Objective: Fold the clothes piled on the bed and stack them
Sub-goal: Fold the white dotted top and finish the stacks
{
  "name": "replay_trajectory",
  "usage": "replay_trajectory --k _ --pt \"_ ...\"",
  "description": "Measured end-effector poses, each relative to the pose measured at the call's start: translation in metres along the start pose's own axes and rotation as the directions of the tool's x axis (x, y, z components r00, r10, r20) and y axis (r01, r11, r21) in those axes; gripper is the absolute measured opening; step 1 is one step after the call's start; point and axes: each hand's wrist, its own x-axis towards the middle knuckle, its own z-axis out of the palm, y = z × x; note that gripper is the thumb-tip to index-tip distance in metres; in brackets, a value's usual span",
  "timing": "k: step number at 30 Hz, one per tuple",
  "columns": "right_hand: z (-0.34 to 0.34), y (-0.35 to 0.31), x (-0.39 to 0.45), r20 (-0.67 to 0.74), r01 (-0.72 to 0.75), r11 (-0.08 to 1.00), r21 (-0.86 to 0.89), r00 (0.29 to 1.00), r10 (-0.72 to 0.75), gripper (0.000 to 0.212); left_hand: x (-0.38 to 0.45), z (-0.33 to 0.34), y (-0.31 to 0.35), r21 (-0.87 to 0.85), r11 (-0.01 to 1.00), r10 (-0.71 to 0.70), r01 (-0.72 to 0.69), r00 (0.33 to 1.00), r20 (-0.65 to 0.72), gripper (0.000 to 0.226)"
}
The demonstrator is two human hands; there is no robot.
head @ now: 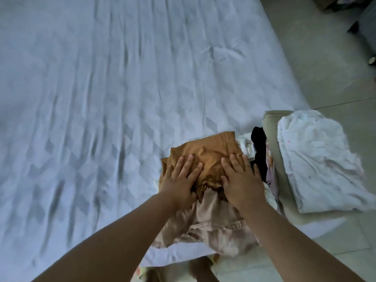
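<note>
Both of your hands lay flat on the brown garment [203,153] at the near corner of the bed [101,98].
Your left hand [181,180] and right hand [240,182] pressed it with fingers straight and spread, gripping nothing; it sat atop a pale pink garment [211,224], beside a black garment [259,145] and a folded white garment [317,159].

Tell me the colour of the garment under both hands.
Golden brown garment, plain, no pattern; seen in the head view.
</note>
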Motion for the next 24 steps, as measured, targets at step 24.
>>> replay_trajectory --k 24 --pt "-0.031 -0.512 -0.218 -0.270 0.652 0.757 -0.046 0.722 -0.638 0.029 -0.501 0.065 -0.330 -0.826 0.400 -0.814 0.397 0.569 -0.120 0.037"
